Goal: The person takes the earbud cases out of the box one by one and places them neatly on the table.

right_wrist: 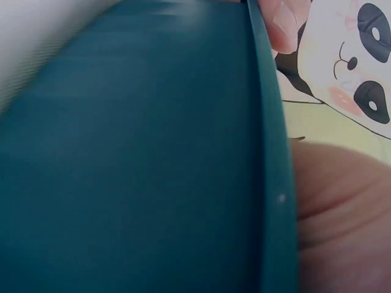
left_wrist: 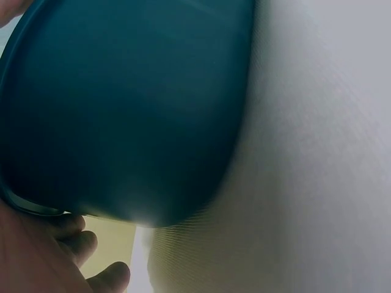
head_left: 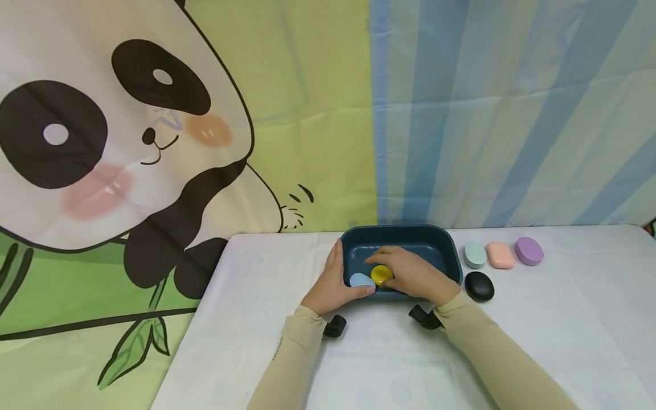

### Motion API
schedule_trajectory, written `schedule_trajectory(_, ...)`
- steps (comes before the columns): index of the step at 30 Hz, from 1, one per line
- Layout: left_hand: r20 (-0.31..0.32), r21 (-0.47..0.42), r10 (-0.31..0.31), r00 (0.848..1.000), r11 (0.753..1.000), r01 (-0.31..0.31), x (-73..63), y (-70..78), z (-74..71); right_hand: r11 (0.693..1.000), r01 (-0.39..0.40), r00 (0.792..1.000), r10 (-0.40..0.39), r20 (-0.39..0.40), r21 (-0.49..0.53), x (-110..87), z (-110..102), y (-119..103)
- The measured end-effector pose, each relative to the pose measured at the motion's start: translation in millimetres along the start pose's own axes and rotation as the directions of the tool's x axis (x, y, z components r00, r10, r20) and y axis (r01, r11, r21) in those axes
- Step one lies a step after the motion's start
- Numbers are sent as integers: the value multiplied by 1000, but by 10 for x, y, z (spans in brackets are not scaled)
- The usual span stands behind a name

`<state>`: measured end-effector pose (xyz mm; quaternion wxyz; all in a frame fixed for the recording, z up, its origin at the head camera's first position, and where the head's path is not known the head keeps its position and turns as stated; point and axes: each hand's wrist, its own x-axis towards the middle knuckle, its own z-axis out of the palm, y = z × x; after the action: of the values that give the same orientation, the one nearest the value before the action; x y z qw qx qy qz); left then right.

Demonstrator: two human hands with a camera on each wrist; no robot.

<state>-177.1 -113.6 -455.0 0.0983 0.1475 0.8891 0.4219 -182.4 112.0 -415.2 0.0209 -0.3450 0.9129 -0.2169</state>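
Observation:
A dark teal tray (head_left: 453, 250) lies on the white table. In it, near the front left corner, are a light blue rounded piece (head_left: 362, 281) and a yellow round piece (head_left: 381, 275). My left hand (head_left: 335, 285) holds that corner, fingers along the left wall and thumb over the front rim by the blue piece. Reaching over the front rim, my right hand (head_left: 410, 273) has its thumb and fingers spread around the yellow piece; whether they touch it is unclear. Both wrist views are mostly filled by the tray wall (left_wrist: 128, 110).
Right of the tray lie a mint piece (head_left: 474, 254), a peach square piece (head_left: 500, 255), a purple piece (head_left: 529, 251) and a black oval piece (head_left: 479, 286). A panda-printed curtain (head_left: 307, 114) hangs behind the table (head_left: 379, 364).

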Motion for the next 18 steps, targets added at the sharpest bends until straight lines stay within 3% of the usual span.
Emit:
schedule_trajectory(9, 17, -24, 12, 1000, 1000, -12, -4, -8, -17, 994, 111, 985, -110, 134, -2, 234, 27, -12)
schedule_trajectory(18, 26, -16, 10, 1000, 1000, -9, -2, -12, -11, 975, 218, 960, -222, 169, 43, 337, 95, -5)
